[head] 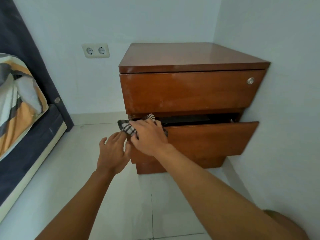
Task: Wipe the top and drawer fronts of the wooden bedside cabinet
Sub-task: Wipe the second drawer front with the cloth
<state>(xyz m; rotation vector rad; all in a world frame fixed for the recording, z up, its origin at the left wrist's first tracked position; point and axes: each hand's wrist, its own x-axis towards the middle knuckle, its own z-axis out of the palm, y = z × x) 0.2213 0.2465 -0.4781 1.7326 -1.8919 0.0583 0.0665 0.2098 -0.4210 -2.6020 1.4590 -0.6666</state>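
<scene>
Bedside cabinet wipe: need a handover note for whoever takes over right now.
Right hand: grips the checked cloth at the top-left corner of the lower drawer front, which is pulled partly out.
Left hand: open, holds nothing, fingers at that drawer's left edge just below the cloth.
Upper drawer front: closed. Cabinet top: no hand on it.
Done: cannot tell which surfaces are wiped.
Left: at least the rest of the lower drawer front. Check the top and upper front, then probably push the drawer shut.
</scene>
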